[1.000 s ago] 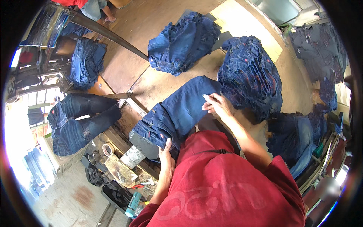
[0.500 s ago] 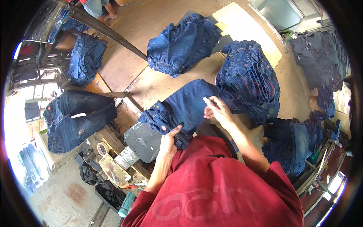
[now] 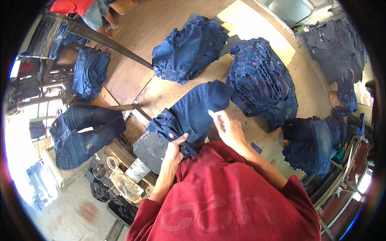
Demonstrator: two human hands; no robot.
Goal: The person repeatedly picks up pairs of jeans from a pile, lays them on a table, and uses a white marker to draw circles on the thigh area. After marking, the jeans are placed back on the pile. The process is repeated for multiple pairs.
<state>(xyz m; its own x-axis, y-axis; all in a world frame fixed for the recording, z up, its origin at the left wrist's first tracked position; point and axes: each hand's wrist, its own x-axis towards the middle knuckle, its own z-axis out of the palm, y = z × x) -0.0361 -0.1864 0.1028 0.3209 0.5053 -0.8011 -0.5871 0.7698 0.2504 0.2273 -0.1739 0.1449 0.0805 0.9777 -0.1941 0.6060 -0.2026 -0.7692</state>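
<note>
A pair of dark blue jeans (image 3: pixel 203 106) lies spread in front of me, over a dark flat support. My left hand (image 3: pixel 173 152) is closed on the bunched waistband end of the jeans, thumb on top, near a small red and white mark. Over the cloth to the right, my right hand (image 3: pixel 232 132) pinches a small white stick (image 3: pixel 211 114) that looks like chalk. The stick's tip is at or just above the denim; I cannot tell if it touches. The far end of the jeans reaches toward a tall stack of folded jeans (image 3: pixel 261 80).
Another jeans pile (image 3: pixel 189 52) sits beyond. Jeans (image 3: pixel 88 134) drape at left, beside a tape roll (image 3: pixel 112 162) and a dark plate (image 3: pixel 150 148). More denim (image 3: pixel 309 146) hangs at right. A metal bar (image 3: pixel 110 45) slants across the upper left, near another person (image 3: pixel 94 15).
My right hand has come nearer to me and slightly left over the jeans, with the white stick. My left hand keeps its hold. The whole view has shifted a little.
</note>
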